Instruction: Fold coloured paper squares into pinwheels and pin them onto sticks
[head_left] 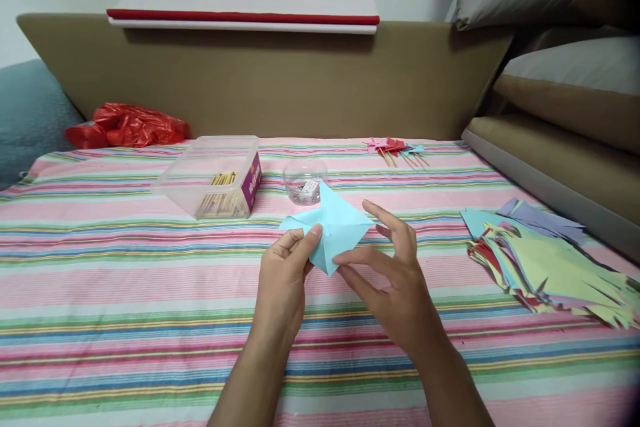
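Note:
A light-blue paper pinwheel, partly folded, is held up in front of me over the striped cloth. My left hand pinches it near its middle, the thumb lying on top and the other fingers behind. One corner on the left side is bent over beside that thumb. With thumb and a finger, my right hand grips the paper's lower corner, while the index finger stretches up by the right corner. Just behind the paper stands a clear round tub holding small items and a white label.
A clear plastic box of wooden sticks stands left of centre. Finished pinwheels on sticks lie at the back. To the right is a pile of cut coloured paper. A red plastic bag and cushions border the striped cloth.

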A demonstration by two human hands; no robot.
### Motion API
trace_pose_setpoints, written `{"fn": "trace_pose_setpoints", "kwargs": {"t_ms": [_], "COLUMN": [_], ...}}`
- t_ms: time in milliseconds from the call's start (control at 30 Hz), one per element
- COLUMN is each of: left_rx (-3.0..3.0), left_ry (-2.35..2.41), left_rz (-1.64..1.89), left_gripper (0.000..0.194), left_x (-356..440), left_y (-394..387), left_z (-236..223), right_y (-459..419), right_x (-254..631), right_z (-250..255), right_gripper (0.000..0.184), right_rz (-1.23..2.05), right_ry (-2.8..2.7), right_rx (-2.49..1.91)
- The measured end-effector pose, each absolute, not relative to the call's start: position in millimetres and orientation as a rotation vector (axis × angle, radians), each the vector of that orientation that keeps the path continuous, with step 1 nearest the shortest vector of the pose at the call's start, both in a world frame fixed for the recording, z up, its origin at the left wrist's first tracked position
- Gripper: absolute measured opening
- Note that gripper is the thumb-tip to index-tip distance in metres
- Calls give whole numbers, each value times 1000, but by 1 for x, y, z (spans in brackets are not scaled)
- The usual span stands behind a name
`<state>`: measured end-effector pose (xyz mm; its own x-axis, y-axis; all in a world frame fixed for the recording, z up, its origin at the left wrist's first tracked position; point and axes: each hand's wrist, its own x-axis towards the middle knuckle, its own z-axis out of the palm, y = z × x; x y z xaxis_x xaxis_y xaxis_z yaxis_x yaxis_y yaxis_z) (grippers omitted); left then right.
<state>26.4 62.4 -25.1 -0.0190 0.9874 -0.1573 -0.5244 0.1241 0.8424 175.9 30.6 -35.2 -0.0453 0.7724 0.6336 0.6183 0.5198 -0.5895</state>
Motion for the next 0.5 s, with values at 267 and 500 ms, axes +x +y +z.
{"fn": "trace_pose_setpoints", "kwargs": {"t_ms": [267, 500], "left_rx": [770, 901], "left_ry": [924, 969], "left_rz": [1331, 1281], "left_gripper": [27, 27], "left_x": [27, 29], "left_y": [59, 56], "left_z": [-25, -24], "right_y": [32, 34], "right_x": [174, 169], "right_z": [-31, -35], "right_gripper": [12, 12], "right_rz": [485, 648], "right_ry": [-1502, -1243], "right_rx": [-1206, -1223]}}
